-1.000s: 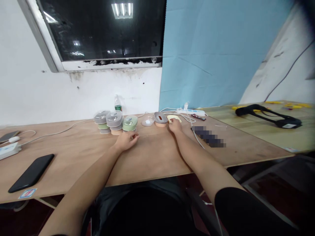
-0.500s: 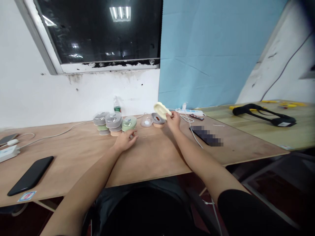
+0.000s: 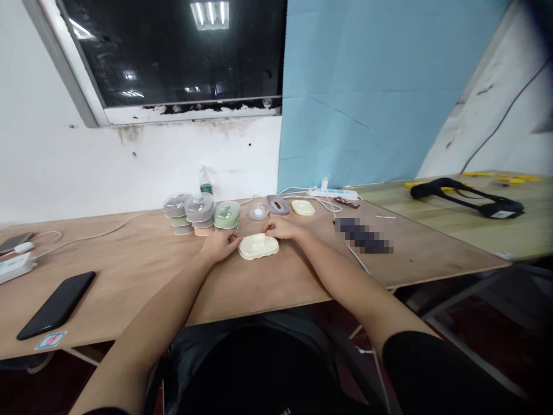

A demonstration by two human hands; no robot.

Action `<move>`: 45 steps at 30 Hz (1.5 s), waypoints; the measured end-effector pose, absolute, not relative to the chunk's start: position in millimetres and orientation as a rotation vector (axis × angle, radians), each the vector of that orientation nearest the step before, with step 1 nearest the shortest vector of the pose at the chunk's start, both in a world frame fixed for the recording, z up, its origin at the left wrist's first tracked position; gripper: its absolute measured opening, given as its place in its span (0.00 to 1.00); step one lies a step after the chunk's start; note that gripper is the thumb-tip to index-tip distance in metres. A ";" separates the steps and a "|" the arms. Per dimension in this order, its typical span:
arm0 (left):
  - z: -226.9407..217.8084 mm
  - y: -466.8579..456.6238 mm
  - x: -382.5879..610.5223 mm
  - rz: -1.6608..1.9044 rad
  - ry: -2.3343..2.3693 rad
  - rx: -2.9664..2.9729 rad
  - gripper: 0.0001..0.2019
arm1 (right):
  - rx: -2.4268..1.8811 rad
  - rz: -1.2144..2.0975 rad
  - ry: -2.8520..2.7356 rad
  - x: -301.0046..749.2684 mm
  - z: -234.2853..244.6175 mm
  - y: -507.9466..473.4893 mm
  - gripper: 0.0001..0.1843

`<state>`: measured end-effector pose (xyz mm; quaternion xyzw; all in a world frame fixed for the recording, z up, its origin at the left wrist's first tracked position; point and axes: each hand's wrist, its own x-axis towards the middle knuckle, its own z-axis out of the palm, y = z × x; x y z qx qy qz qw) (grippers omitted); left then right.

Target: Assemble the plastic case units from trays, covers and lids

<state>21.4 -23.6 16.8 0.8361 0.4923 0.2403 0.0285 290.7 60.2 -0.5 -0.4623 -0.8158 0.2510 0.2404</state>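
A shallow cream-coloured tray with a wavy rim lies near the middle of the table between my hands. My left hand touches its left end, fingertips closed on the rim. At the tray's far right edge, my right hand pinches the rim. Behind my right hand sit a clear domed lid and a grey oval piece with an opening. A second cream piece lies farther right.
Stacked lidded boxes in grey and green stand behind my left hand, near a plastic bottle. A black phone lies front left. A blurred dark object, white cables and a power strip lie right.
My right hand has brought the raised cream tray down and left onto the table. My left hand now meets its left end. The second cream piece has come into view at the back.
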 end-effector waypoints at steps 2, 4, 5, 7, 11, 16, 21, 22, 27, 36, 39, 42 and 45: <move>13.7 -21.9 20.8 0.683 1.524 2.587 0.20 | -1.247 0.517 -2.205 292.2 -2.7 65.2 0.06; 9.4 -19.2 20.2 0.599 1.464 2.618 0.22 | -1.243 0.299 -2.082 294.9 -5.7 72.0 0.07; 7.0 -17.6 19.9 0.561 1.428 2.627 0.23 | -1.241 0.206 -2.011 297.0 -7.3 75.6 0.08; 2.8 -14.1 19.4 0.511 1.377 2.626 0.24 | -1.253 0.115 -1.913 302.8 -10.3 82.2 0.09; -0.5 -9.7 18.4 0.484 1.379 2.632 0.23 | -1.377 0.229 -1.925 315.1 -15.2 90.9 0.10; 2.0 -10.8 17.6 0.477 1.495 2.609 0.21 | -1.401 0.215 -1.899 317.8 -17.2 94.3 0.10; 4.3 -12.5 17.5 0.490 1.521 2.595 0.19 | -1.317 0.030 -1.658 311.2 -6.0 85.6 0.11; 4.5 -12.7 17.7 0.503 1.518 2.594 0.19 | -1.285 -0.005 -1.599 309.8 -2.0 82.4 0.12; 5.6 -14.1 19.0 0.735 1.539 2.564 0.23 | -1.136 -0.030 -1.454 301.0 17.2 64.5 0.15; 17.1 -24.9 19.9 1.007 1.488 2.373 0.34 | -0.822 0.244 -1.636 277.1 21.1 43.1 0.13; 18.9 -27.2 19.2 0.965 1.393 2.439 0.33 | -0.813 0.331 -1.719 274.5 20.6 43.2 0.10; 18.7 -27.8 18.9 0.952 1.355 2.482 0.32 | -0.852 0.393 -1.800 277.3 21.9 45.2 0.07; 19.6 -27.7 18.1 0.904 1.397 2.494 0.34 | -0.914 0.467 -1.870 281.8 22.2 47.1 0.07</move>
